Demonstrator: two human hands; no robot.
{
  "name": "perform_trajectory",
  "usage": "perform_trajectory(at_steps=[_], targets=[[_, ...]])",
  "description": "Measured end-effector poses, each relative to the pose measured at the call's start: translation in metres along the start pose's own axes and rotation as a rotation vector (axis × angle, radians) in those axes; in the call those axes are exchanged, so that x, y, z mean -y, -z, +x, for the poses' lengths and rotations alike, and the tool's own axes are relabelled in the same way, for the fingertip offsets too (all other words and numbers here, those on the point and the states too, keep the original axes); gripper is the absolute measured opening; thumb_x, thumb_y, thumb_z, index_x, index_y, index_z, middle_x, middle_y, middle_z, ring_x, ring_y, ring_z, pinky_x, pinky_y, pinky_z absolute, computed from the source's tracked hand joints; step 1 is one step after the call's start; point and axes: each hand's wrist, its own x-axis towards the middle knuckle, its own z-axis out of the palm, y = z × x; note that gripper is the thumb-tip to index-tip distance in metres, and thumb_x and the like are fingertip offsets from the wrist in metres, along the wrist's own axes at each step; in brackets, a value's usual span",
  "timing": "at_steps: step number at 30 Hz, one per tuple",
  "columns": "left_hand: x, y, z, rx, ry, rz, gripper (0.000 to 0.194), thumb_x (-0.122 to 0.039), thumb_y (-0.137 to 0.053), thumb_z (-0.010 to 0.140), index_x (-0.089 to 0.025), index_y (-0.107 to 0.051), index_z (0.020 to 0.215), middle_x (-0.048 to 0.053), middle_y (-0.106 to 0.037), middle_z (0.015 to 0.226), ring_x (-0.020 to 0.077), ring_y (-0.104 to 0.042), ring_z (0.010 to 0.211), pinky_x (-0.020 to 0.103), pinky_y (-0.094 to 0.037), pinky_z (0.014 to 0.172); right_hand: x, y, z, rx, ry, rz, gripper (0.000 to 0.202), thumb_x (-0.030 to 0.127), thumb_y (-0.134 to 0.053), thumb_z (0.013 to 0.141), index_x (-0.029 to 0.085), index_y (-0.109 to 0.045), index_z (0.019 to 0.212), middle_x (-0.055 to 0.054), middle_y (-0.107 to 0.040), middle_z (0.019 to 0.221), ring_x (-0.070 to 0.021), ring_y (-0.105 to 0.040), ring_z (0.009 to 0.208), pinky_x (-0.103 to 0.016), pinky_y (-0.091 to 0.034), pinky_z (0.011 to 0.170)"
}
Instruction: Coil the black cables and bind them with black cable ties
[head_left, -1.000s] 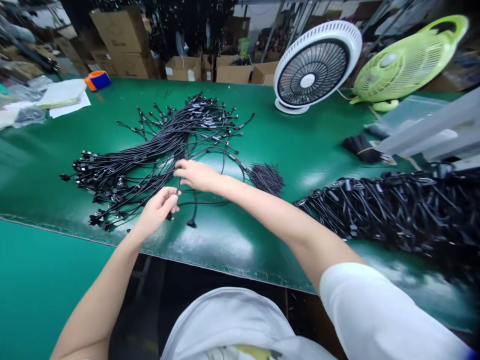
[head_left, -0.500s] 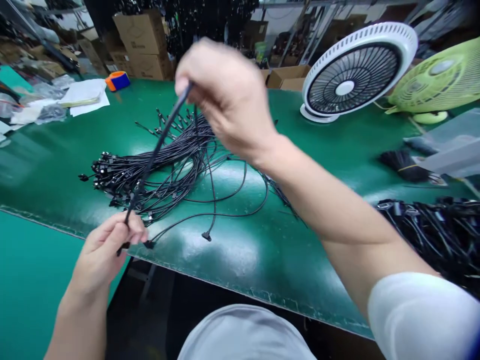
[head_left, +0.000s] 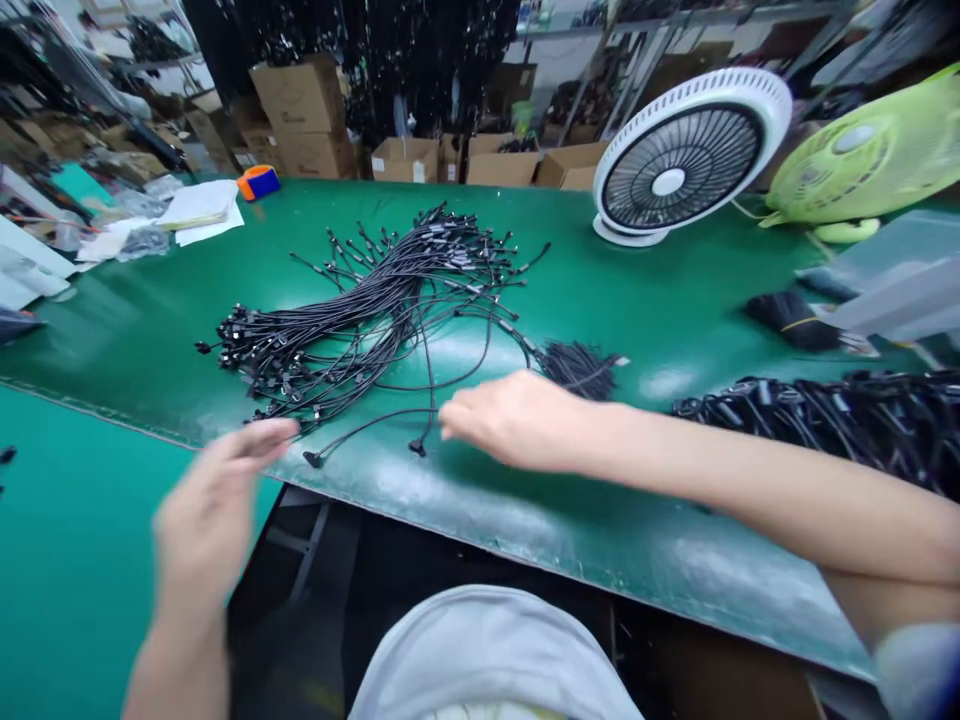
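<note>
At the near edge of the green work mat (head_left: 637,300), the worker's left hand (head_left: 214,505) hung blurred and open, fingers spread and holding nothing, where half a second before it had pinched the lower end of a single black cable. Just beyond its fingertips lay the loose bundle of black cables (head_left: 360,320), fanned across the mat with its connector ends (head_left: 247,350) pointing left; two stray leads trailed from it toward the table edge. The right hand (head_left: 517,415), which half a second before had drawn that cable high above the table, was now down at mat level beside the stray leads, fingers extended toward them; whether it pinched anything could not be told. The lifted cable was no longer in either hand, suggesting one piece was finished and the next was being reached for. Farther right sat a small bunch of black ties (head_left: 577,365), a white fan (head_left: 686,155) and a second heap of cables (head_left: 832,420).
</note>
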Motion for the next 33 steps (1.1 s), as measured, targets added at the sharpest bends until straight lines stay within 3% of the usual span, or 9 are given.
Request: perform_trajectory(at_steps=[2,5,9,12,16,23,27,30,33], targets=[[-0.005,-0.035,-0.002,0.233,0.047,-0.026,0.027,-0.041,-0.056,0.092,-0.029,-0.071,0.111,0.004,-0.069,0.109,0.0251,-0.062,0.106,0.041,-0.046,0.100,0.029,0.002,-0.011,-0.029,0.038,0.053,0.027,0.032,-0.044,0.098,0.018,-0.064,0.086,-0.004,-0.066,0.076,-0.0118,-0.054,0.061,-0.026,-0.025,0.052],[-0.005,-0.077,-0.003,0.494,0.270,-0.362,0.028,-0.045,-0.055,0.092,-0.022,-0.072,0.099,-0.001,-0.054,0.059,0.0131,-0.054,0.056,0.031,-0.053,0.069,0.022,0.009,-0.022,-0.088,-0.118,0.057,0.033,0.040,-0.043,0.098,0.018,-0.064,0.088,-0.005,-0.067,0.084,-0.0130,-0.057,0.068,-0.025,-0.025,0.053],[-0.005,-0.075,0.003,0.601,0.460,-0.702,0.028,-0.042,-0.061,0.089,-0.017,-0.070,0.083,-0.009,-0.023,0.048,0.0035,-0.015,0.038,0.016,-0.032,0.039,-0.027,-0.003,-0.052,-0.082,-0.286,0.096,0.034,0.046,-0.045,0.097,0.020,-0.066,0.092,-0.004,-0.069,0.090,-0.0162,-0.061,0.078,-0.025,-0.032,0.058],[-0.010,-0.055,0.007,0.588,0.491,-0.832,0.025,-0.038,-0.065,0.087,-0.015,-0.070,0.079,-0.011,-0.014,0.047,0.0026,-0.006,0.037,0.013,-0.025,0.033,-0.045,-0.025,-0.083,-0.110,-0.370,0.165,0.035,0.048,-0.044,0.096,0.022,-0.068,0.099,-0.005,-0.071,0.093,-0.0195,-0.063,0.083,-0.028,-0.040,0.065],[-0.017,-0.040,0.012,0.277,0.420,-0.949,0.023,-0.039,-0.068,0.085,-0.017,-0.069,0.090,-0.011,-0.009,0.051,0.0029,0.000,0.038,0.010,-0.024,0.032,-0.046,-0.054,-0.113,-0.202,-0.439,0.307,0.036,0.042,-0.041,0.095,0.025,-0.066,0.114,-0.005,-0.071,0.109,-0.0235,-0.066,0.099,-0.035,-0.049,0.081],[-0.007,-0.037,0.020,0.111,0.380,-0.861,0.018,-0.032,-0.058,0.093,-0.017,-0.067,0.091,-0.011,-0.014,0.048,0.0028,-0.011,0.034,0.013,-0.040,0.043,-0.052,-0.073,-0.133,-0.260,-0.513,0.220,0.037,0.033,-0.041,0.095,0.025,-0.065,0.123,-0.006,-0.073,0.110,-0.0246,-0.069,0.092,-0.035,-0.051,0.072],[0.003,-0.054,0.021,0.087,0.361,-0.797,0.024,-0.040,-0.064,0.089,-0.018,-0.068,0.100,-0.009,-0.042,0.050,0.0041,-0.044,0.041,0.019,-0.052,0.060,-0.023,-0.068,-0.131,-0.216,-0.364,-0.028,0.041,0.020,-0.042,0.092,0.021,-0.060,0.128,-0.007,-0.074,0.088,-0.0189,-0.065,0.064,-0.028,-0.035,0.050],[0.007,-0.083,0.016,0.198,0.337,-0.639,0.034,-0.049,-0.065,0.086,-0.019,-0.067,0.103,0.003,-0.069,0.084,0.0165,-0.068,0.083,0.031,-0.054,0.084,0.016,-0.055,-0.120,-0.056,-0.104,0.081,0.033,0.013,-0.043,0.090,0.021,-0.066,0.112,-0.003,-0.068,0.069,-0.0145,-0.057,0.054,-0.027,-0.028,0.048],[0.004,-0.110,0.005,0.451,0.245,-0.352,0.032,-0.048,-0.059,0.089,-0.018,-0.069,0.099,0.010,-0.070,0.106,0.0234,-0.064,0.105,0.035,-0.047,0.095,0.038,-0.036,-0.098,0.009,0.064,0.356,0.023,0.021,-0.045,0.094,0.021,-0.067,0.097,-0.002,-0.069,0.075,-0.0128,-0.059,0.061,-0.024,-0.031,0.052]])
